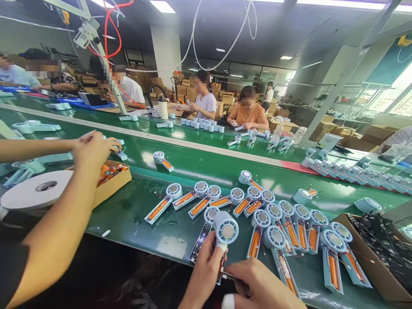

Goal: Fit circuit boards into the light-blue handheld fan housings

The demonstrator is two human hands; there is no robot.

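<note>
My left hand [204, 268] is closed around the handle of a light-blue handheld fan [226, 229], its round head pointing up. My right hand [260, 283] is closed at the handle's lower end, pinching a thin dark metal tool [228, 275] whose kind I cannot make out. Something white [228, 301] wraps a finger of this hand. Just behind the held fan lies another fan with a black circuit board [200, 242] in its handle. To the right, several fans [276, 237] lie with orange cells and thin wires in their open handles.
A co-worker's arm [61, 223] reaches in from the left, over a cardboard box of orange parts [117, 182] and beside a white roll [19, 193]. At right stands a box of black parts [370, 262]. Across the green conveyor belt [206, 161], several people sit working.
</note>
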